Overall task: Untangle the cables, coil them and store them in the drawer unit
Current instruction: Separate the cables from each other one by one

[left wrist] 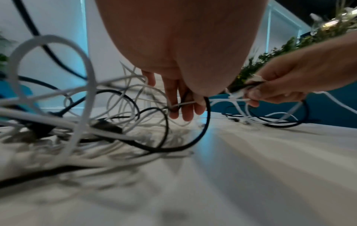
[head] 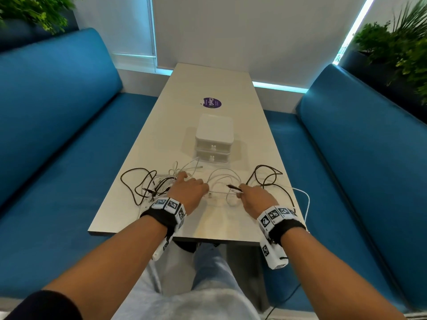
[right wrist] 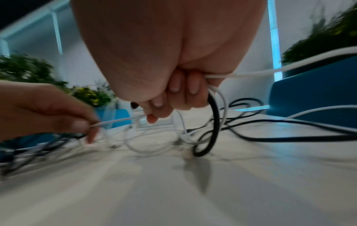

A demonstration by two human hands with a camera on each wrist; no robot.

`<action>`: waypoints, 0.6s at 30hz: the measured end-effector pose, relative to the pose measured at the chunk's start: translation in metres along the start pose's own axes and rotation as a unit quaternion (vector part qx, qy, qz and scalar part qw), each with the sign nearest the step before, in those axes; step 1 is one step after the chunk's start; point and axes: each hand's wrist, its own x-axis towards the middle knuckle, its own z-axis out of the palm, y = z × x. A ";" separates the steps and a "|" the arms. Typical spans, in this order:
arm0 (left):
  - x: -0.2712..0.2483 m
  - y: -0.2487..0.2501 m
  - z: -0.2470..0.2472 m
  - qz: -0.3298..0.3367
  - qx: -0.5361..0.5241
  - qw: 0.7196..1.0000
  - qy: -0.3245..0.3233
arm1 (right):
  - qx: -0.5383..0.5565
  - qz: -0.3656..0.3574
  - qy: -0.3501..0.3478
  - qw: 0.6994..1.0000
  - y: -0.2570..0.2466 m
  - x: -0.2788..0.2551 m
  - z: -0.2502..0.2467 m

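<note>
Flanking tangled cables (head: 161,183): blue benches (head: 57,135), drawer unit (head: 213,137) behind.

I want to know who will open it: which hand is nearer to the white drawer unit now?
Left. The left hand lies just before the drawer unit, slightly to its left, fingers among white cables. The right hand is further back and to its right.

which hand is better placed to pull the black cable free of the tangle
Right, probably: the right hand already grips the black cable near its plug, while the left hand pinches only a white cable.
</note>
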 end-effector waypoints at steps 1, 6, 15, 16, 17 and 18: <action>0.000 -0.005 -0.002 -0.010 0.005 1.000 -0.008 | -0.007 0.024 0.002 1.000 0.009 -0.001 -0.001; -0.001 -0.010 -0.003 -0.016 0.038 0.999 -0.015 | 0.011 0.077 0.036 0.996 0.020 -0.005 0.000; 0.002 0.013 0.012 0.007 0.017 1.000 0.004 | 0.134 -0.083 0.097 0.983 -0.024 -0.009 0.009; 0.002 0.014 0.012 0.011 0.013 1.000 0.004 | 0.127 -0.102 0.082 0.983 -0.030 -0.008 0.012; 0.002 0.016 0.011 0.017 0.011 1.000 0.002 | 0.121 -0.109 0.068 0.984 -0.035 -0.006 0.015; 0.002 0.017 0.011 0.022 0.011 1.000 0.002 | 0.122 -0.108 0.056 0.985 -0.040 -0.005 0.019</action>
